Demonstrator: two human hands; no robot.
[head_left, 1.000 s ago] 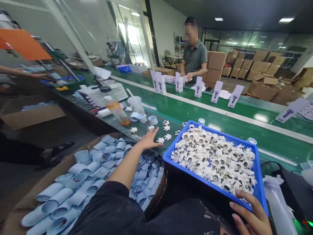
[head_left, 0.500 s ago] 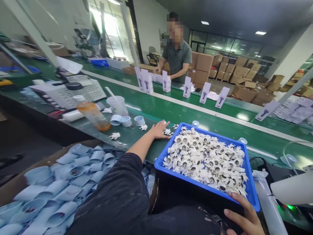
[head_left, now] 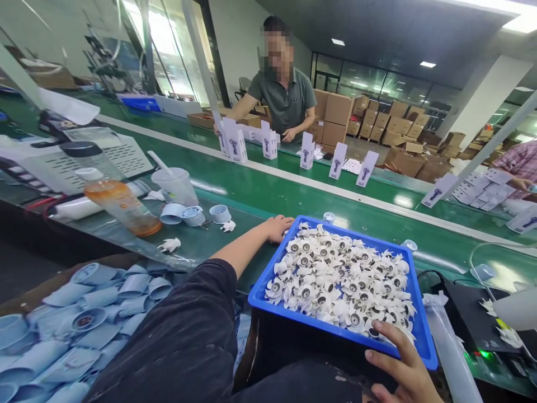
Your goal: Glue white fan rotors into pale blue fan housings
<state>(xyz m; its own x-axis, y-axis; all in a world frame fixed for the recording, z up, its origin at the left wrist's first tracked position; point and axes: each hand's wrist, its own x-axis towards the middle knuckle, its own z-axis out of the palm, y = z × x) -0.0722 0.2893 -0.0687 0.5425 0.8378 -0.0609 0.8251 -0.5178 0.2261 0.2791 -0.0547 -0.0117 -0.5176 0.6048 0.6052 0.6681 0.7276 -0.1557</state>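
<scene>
A blue tray point(head_left: 259, 291) heaped with small white fan impellers point(head_left: 335, 274) stands in front of me. Beside its far left corner is my left hand point(head_left: 277, 228), fingers drawn together and curled down over the green surface. What lies under those fingers is hidden; a bit of white shows at their tips. My right hand point(head_left: 403, 364) is at the tray's near right edge, fingers apart, with one fingertip over the rim by the impellers. It holds nothing. Two loose impellers, one of them a white impeller point(head_left: 170, 244), lie left of my left arm.
Light-blue cylindrical housings point(head_left: 94, 319) fill a box at lower left. A bottle point(head_left: 121, 204), a plastic cup point(head_left: 174, 187) and blue rings point(head_left: 220, 214) stand left. Across the green conveyor point(head_left: 272, 184) are upright printed cartons point(head_left: 236, 143) and a co-worker point(head_left: 285, 101). A black device point(head_left: 474, 319) sits right.
My left hand's spread fingers have drawn together, and the loose impellers beside them are now out of sight. The camera view has shifted. The co-worker's arm has reached out toward the cartons.
</scene>
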